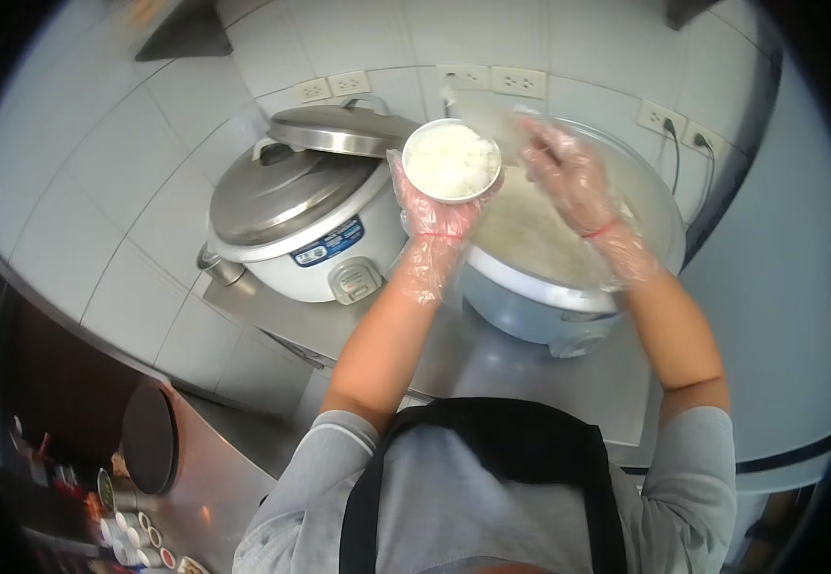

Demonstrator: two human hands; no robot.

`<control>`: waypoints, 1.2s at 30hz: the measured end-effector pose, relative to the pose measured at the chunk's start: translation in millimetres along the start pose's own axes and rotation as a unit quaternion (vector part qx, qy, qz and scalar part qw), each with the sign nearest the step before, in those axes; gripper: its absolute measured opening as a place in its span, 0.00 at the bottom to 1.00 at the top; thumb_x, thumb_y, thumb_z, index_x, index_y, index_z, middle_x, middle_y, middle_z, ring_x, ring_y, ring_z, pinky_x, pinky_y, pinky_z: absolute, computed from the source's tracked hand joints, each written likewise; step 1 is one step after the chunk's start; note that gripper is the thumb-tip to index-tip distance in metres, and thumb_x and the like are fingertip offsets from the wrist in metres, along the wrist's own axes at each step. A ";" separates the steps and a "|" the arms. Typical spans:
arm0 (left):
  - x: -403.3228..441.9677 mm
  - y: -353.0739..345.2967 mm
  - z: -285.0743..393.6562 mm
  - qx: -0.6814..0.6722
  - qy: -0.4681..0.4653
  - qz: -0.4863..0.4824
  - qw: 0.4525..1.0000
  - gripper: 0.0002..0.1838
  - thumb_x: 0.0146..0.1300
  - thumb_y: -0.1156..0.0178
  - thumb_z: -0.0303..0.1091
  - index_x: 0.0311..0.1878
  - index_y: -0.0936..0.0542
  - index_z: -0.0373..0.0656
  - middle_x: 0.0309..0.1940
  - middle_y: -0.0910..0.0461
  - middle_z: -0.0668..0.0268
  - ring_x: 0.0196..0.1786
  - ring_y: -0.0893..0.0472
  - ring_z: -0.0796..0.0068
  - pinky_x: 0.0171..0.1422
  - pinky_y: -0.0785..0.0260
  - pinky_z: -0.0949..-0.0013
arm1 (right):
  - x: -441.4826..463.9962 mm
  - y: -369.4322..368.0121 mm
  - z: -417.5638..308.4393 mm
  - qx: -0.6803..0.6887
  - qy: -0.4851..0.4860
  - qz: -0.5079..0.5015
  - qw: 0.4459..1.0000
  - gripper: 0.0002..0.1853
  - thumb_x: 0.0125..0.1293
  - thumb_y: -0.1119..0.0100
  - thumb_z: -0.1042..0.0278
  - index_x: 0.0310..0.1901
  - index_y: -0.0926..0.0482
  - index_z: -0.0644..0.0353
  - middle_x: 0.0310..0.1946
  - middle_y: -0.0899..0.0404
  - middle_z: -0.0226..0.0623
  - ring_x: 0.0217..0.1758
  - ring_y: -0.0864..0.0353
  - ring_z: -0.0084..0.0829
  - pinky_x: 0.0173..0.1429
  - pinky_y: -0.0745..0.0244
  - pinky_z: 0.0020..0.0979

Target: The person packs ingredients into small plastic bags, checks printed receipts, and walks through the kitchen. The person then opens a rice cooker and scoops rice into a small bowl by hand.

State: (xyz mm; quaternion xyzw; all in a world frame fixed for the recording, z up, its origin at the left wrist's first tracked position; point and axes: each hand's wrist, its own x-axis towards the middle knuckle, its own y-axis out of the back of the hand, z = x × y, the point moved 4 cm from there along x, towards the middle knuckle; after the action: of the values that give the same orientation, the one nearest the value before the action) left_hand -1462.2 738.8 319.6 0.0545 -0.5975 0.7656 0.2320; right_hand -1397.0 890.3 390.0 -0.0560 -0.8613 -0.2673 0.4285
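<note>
My left hand (442, 206), in a clear plastic glove with a red band at the wrist, holds up a white bowl (414, 184) from below. White rice (454, 158) fills the bowl to its rim. Just right of it, my gloved right hand (568, 172) is closed on a pale, motion-blurred rice paddle (492, 115), which points left toward the bowl's top edge. Beneath the right hand stands a large open rice cooker (530, 320) with rice inside. Part of that cooker's opening is hidden by my right hand and forearm.
At left stands a second rice cooker (286, 273) under its metal lid (282, 196). Another metal lid (344, 129) leans on top. Both cookers sit on a steel counter (502, 373) against a tiled wall with outlets (519, 81). Several small cups (129, 536) stand at lower left.
</note>
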 end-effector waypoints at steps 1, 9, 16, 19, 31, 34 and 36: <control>-4.9 0.0 9.0 -0.011 0.000 -0.004 1.000 0.39 0.60 0.63 0.73 0.62 0.32 0.53 0.59 0.30 0.61 0.59 0.29 0.52 0.56 0.35 0.39 | 5.2 1.0 -6.4 0.027 -0.067 -0.020 0.997 0.19 0.61 0.44 0.74 0.55 0.23 0.55 0.41 0.20 0.40 0.40 0.22 0.36 0.47 0.26 0.31; -75.6 -3.7 118.8 -0.089 -0.042 -0.006 0.995 0.31 0.63 0.59 0.63 0.60 0.30 0.51 0.58 0.28 0.58 0.57 0.28 0.49 0.49 0.30 0.41 | 44.2 -89.5 -91.6 0.030 0.238 -0.152 0.959 0.19 0.58 0.39 0.74 0.53 0.22 0.55 0.45 0.19 0.39 0.46 0.21 0.37 0.49 0.25 0.31; -180.2 39.5 246.7 -0.070 -0.169 0.049 0.982 0.31 0.64 0.56 0.58 0.64 0.34 0.50 0.64 0.34 0.56 0.63 0.35 0.39 0.58 0.36 0.37 | 102.7 -207.6 -176.9 0.190 0.150 -0.259 0.935 0.18 0.62 0.44 0.73 0.55 0.24 0.58 0.44 0.19 0.39 0.45 0.20 0.37 0.49 0.26 0.32; -251.7 78.9 296.0 -0.050 -0.254 0.129 0.957 0.35 0.63 0.55 0.62 0.66 0.36 0.50 0.66 0.36 0.55 0.66 0.37 0.44 0.64 0.43 0.35 | 143.2 -277.2 -208.4 0.144 0.204 -0.259 0.933 0.20 0.64 0.47 0.74 0.58 0.27 0.58 0.45 0.20 0.41 0.44 0.19 0.38 0.48 0.25 0.35; -468.5 220.4 289.8 -0.134 -0.471 0.421 0.764 0.34 0.60 0.56 0.68 0.57 0.28 0.52 0.53 0.25 0.59 0.55 0.27 0.48 0.56 0.33 0.43 | 136.8 -610.8 -227.4 -0.348 0.542 -0.374 0.667 0.09 0.58 0.48 0.72 0.38 0.20 0.53 0.34 0.18 0.41 0.41 0.18 0.42 0.46 0.25 0.40; -484.9 226.9 308.1 -0.142 -0.501 0.418 0.745 0.35 0.59 0.55 0.69 0.57 0.28 0.51 0.53 0.25 0.59 0.54 0.27 0.46 0.55 0.33 0.44 | 146.6 -684.8 -222.3 -0.414 0.550 -0.395 0.608 0.10 0.57 0.47 0.71 0.38 0.17 0.52 0.37 0.17 0.39 0.45 0.19 0.40 0.49 0.26 0.41; -494.6 228.9 317.0 -0.160 -0.523 0.440 0.712 0.36 0.59 0.56 0.70 0.58 0.28 0.51 0.53 0.25 0.58 0.54 0.27 0.46 0.54 0.32 0.45 | 147.5 -722.1 -215.0 -0.452 0.545 -0.403 0.580 0.11 0.58 0.46 0.71 0.40 0.16 0.51 0.40 0.17 0.38 0.49 0.20 0.38 0.52 0.27 0.41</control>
State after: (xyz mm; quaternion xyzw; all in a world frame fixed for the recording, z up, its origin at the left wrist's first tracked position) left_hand -1181.4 256.5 26.3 0.1397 -0.6933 0.5235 -0.4751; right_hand -1572.3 147.1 310.8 0.2664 -0.1678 -0.7479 0.5845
